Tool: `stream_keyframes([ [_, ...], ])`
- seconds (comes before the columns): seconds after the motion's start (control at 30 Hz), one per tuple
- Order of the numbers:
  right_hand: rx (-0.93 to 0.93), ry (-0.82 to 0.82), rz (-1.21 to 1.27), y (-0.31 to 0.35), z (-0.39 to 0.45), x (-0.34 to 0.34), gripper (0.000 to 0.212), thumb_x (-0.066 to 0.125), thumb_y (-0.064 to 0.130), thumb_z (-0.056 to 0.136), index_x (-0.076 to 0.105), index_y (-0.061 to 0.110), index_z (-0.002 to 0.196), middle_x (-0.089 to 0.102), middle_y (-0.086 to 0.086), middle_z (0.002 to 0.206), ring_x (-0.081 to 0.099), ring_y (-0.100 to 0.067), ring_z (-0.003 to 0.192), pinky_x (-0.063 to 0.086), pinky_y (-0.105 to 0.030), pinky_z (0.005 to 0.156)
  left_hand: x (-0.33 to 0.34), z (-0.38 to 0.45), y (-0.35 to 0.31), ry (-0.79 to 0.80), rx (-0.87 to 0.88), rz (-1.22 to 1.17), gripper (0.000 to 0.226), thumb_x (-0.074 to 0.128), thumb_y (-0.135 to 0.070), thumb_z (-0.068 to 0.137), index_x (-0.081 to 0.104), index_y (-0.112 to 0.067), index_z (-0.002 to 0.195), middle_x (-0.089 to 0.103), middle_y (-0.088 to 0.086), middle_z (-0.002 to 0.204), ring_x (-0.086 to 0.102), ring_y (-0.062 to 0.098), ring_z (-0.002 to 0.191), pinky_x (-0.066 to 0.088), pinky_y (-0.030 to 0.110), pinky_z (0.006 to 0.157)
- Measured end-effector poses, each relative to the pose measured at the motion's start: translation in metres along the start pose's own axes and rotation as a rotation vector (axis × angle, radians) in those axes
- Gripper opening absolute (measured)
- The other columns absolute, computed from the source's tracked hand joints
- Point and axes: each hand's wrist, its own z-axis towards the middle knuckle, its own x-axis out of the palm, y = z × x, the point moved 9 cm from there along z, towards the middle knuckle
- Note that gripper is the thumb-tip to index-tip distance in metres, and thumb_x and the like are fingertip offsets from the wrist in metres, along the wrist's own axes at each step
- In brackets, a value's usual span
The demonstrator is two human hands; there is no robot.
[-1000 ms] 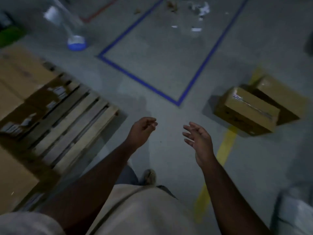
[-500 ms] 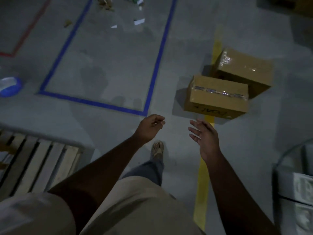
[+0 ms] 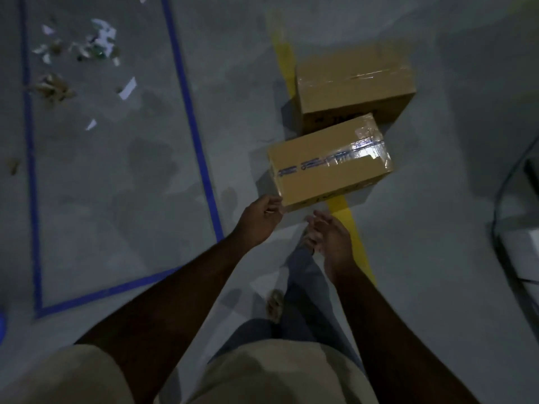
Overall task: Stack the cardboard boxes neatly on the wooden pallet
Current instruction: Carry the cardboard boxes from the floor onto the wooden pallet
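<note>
Over the last second the person has turned away from the wooden pallet, which was at the left a second ago and is now out of sight, and has walked up to two cardboard boxes on the concrete floor (image 3: 116, 176). The near box (image 3: 329, 163) lies across a yellow floor stripe (image 3: 347, 217), its taped seam facing up; the far box (image 3: 354, 87) sits just behind it, the two touching or nearly so. Both arms are extended toward the near box. The left hand (image 3: 261, 218) has its fingers loosely curled and holds nothing; its fingertips appear at the box's near left corner, but contact cannot be confirmed. The right hand (image 3: 328, 234) is spread, fingers straight, empty, and just short of the box's near edge. Half a second ago both hands were clearly apart from the box; that gap has now closed. In my judgement this is the approach stage of a pickup: neither box is gripped and both remain off the pallet. The next step would likely place one hand at each end of the near box. Paper scraps (image 3: 96, 45) lie inside a blue tape rectangle (image 3: 192, 121) to the left, well apart from the boxes.
</note>
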Motion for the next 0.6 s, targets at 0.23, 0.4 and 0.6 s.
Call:
stream_keyframes([
  [0.23,0.143,-0.192,-0.018,0.004,0.223,-0.002,0.039,0.065,0.025,0.102,0.061,0.02,0.14,0.057,-0.005,0.135,0.059,-0.032,0.118,0.057,-0.046,0.088,0.044,0.215,0.022,0.181,-0.188,0.155,0.019,0.062,-0.025,0.101,0.062,-0.023,0.12,0.066,0.008,0.125,0.064,0.027,0.113,0.054,0.042,0.093],
  [0.4,0.28,-0.386,-0.169,-0.054,0.353,-0.02,0.061,0.068,0.046,0.097,0.052,0.015,0.147,0.054,-0.007,0.145,0.055,-0.037,0.127,0.051,-0.05,0.097,0.074,0.358,0.078,0.258,-0.212,0.298,0.03,0.06,-0.02,0.102,0.06,-0.011,0.13,0.066,0.016,0.123,0.063,0.025,0.093,0.047,0.035,0.081],
  [0.6,0.448,-0.522,0.213,-0.146,0.46,-0.015,0.11,0.088,0.068,0.058,0.054,0.008,0.144,0.061,-0.012,0.141,0.061,-0.032,0.127,0.057,-0.039,0.087,0.079,0.507,0.121,0.097,-0.02,0.616,0.099,0.082,-0.043,0.077,0.032,-0.006,0.154,0.029,0.021,0.16,0.03,0.037,0.148,0.033,0.049,0.118],
])
